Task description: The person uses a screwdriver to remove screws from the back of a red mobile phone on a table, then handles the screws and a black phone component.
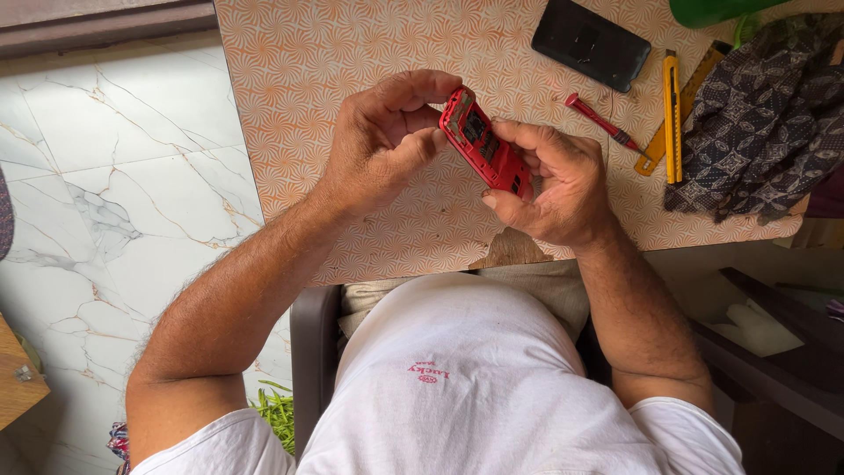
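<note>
Two hands hold one small red phone point(483, 149) up over the bench point(308, 79). The phone has its back cover off, and you can see dark parts inside it. It is tilted, with one end up by the left hand and the other end down in the right hand.

The left hand point(387, 141) is curled around the top end of the phone. Its thumb and fingers pinch that end. The right hand point(554, 185) holds the lower end of the phone from below, with its fingers wrapped close around it.

The bench has an orange and white swirl pattern. On it, well apart from the hands, lies a black phone point(591, 42) with its dark screen up. Near the right hand lies a small red screwdriver point(602, 121). Just beside that is a yellow box cutter point(673, 114), and a yellow ruler point(681, 110) peeks out from under it. A dark patterned cloth point(760, 123) sits at the far right edge of the bench. A green thing point(712, 10) shows at the top, but I cannot tell what it is.

The person wears a white shirt point(475, 387) and sits by a white marble floor point(114, 193).
</note>
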